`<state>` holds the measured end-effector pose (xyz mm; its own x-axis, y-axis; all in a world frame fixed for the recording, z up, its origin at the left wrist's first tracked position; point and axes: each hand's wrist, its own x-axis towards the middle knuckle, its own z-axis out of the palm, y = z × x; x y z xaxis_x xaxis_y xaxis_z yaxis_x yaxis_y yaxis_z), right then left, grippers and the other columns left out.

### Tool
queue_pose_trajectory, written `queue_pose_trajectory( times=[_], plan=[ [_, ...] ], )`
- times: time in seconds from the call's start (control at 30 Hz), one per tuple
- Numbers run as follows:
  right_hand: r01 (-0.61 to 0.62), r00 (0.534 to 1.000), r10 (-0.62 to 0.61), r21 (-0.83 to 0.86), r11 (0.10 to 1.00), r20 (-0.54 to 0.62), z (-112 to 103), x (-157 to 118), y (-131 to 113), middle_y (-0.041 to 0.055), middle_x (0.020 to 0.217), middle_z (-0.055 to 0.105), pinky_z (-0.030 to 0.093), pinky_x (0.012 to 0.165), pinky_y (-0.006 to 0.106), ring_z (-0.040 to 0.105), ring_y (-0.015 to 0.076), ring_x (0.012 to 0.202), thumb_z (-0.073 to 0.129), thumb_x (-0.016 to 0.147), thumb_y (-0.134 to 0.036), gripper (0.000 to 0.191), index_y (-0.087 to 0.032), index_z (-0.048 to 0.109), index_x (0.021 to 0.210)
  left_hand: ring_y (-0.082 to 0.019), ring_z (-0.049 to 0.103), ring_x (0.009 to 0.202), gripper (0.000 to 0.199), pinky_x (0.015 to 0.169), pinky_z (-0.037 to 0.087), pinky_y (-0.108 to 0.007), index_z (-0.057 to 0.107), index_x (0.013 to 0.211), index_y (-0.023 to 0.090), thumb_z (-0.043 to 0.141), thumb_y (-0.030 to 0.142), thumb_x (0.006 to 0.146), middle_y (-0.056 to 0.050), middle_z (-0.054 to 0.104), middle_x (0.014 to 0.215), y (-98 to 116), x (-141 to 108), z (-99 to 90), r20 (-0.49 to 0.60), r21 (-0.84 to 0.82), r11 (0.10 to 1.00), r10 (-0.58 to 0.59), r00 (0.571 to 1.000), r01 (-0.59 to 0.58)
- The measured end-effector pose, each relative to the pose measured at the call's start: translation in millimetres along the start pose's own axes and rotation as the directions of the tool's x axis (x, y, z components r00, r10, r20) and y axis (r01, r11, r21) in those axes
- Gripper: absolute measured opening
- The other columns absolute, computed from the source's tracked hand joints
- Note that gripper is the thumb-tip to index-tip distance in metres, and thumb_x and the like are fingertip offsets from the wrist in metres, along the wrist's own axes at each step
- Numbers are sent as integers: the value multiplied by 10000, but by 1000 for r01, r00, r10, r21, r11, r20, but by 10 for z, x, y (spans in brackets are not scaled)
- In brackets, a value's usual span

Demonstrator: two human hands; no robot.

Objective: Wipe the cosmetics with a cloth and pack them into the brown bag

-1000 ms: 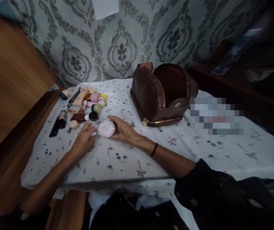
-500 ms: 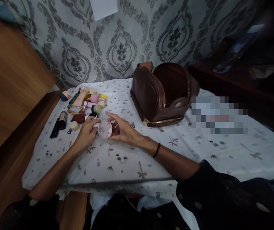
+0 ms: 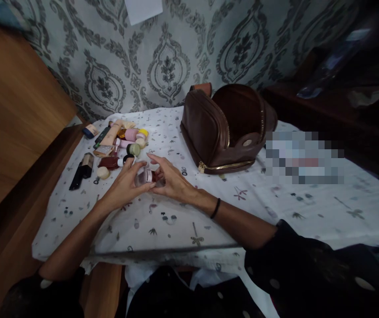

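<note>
Between my hands, just above the cloth, is a small round jar (image 3: 147, 176) with a clear top and something reddish at its right side. My left hand (image 3: 122, 186) is closed around the clear end, thumb and fingers on either side. The reddish end is held by my right hand (image 3: 176, 182), fingers curved about it. Close behind my left hand lie a dark red bottle (image 3: 109, 163) with a white neck, a small cream-coloured round pot (image 3: 103, 173) and a green-lidded jar (image 3: 133, 150).
An unzipped brown leather bag (image 3: 205, 128) stands right of my hands. Several tubes and jars, among them a peach tube (image 3: 112, 133), are grouped at the back left. Black containers (image 3: 81, 172) lie near the left edge. A blurred-out item (image 3: 304, 157) rests on the patterned cloth (image 3: 182, 221).
My left hand has moved right and wrapped around the jar's clear end. The jar has tilted, so its top no longer faces me. My right hand has kept its grip.
</note>
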<state>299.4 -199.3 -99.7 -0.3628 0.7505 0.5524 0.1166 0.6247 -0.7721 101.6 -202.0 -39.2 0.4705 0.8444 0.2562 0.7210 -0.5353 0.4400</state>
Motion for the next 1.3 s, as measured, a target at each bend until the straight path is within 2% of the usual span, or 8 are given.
queue_pose_trajectory(
  times=[0.13, 0.27, 0.43, 0.6, 0.8, 1.0, 1.17, 1.3],
  plan=[
    [-3, 995, 12, 89, 996, -95, 29, 7, 14, 85, 1257, 514, 613, 891, 398, 655, 183, 958, 834, 755, -345, 703, -260, 497, 1365, -258, 581, 1018, 519, 914, 484, -375, 654, 1195, 184, 676, 530, 809, -60, 574, 1024, -96, 13, 59, -80, -135, 986, -112, 990, 101],
    [-7, 998, 11, 73, 997, -59, 16, 17, 7, 92, 1233, 550, 598, 928, 406, 659, 207, 1033, 731, 861, -387, 377, -223, 621, 1182, -263, 599, 1062, 473, 966, 457, -390, 692, 1113, 178, 619, 554, 836, -72, 657, 1051, -153, -2, 169, -145, -333, 919, -273, 951, 213],
    [14, 997, -8, -81, 997, 79, -3, 4, 30, 137, 1324, 570, 512, 1040, 487, 566, 291, 1248, 808, 787, -337, 669, -209, 505, 1369, -260, 609, 1071, 486, 988, 438, -389, 703, 1093, 170, 636, 570, 827, -82, 678, 1078, -158, -17, 243, -156, -435, 865, -346, 925, 251],
    [-49, 987, 61, -87, 995, 150, 12, -27, 36, 138, 1389, 552, 469, 1077, 484, 553, 284, 1284, 756, 826, -269, 717, -214, 405, 1448, -248, 618, 1048, 469, 986, 451, -379, 717, 1072, 160, 670, 538, 798, -76, 675, 1063, -153, -22, 260, -155, -506, 829, -358, 921, 238],
    [-4, 984, 10, -33, 999, 178, 1, -18, 56, 139, 1415, 532, 456, 1081, 493, 543, 286, 1280, 748, 842, -359, 727, -232, 400, 1468, -246, 612, 1092, 427, 1033, 440, -398, 709, 1103, 185, 718, 479, 794, -67, 673, 1103, -202, -63, 244, -142, -598, 783, -313, 939, 171],
    [-48, 984, 51, -26, 999, 168, 5, -26, 75, 106, 1256, 579, 537, 944, 473, 608, 243, 1059, 743, 839, -406, 744, -270, 415, 1493, -221, 622, 1024, 349, 981, 480, -364, 725, 1053, 203, 732, 439, 796, -58, 676, 1055, -182, -71, 230, -238, -590, 802, -283, 929, 93],
    [-142, 981, 137, 25, 990, 136, 27, -25, 77, 125, 1230, 583, 557, 910, 446, 619, 243, 1043, 754, 807, -483, 746, -209, 481, 1446, -226, 628, 955, 250, 942, 491, -387, 746, 950, 208, 701, 424, 833, -46, 702, 941, -105, -101, 205, -346, -446, 893, -237, 908, 64],
    [-213, 974, 207, 49, 976, 96, 16, 1, 55, 136, 1189, 622, 564, 872, 411, 635, 240, 1018, 738, 809, -495, 748, -152, 485, 1423, -234, 619, 995, 238, 925, 500, -389, 737, 980, 220, 690, 416, 853, -50, 696, 992, -58, -144, 166, -384, -338, 940, -90, 919, -49]
  ],
)
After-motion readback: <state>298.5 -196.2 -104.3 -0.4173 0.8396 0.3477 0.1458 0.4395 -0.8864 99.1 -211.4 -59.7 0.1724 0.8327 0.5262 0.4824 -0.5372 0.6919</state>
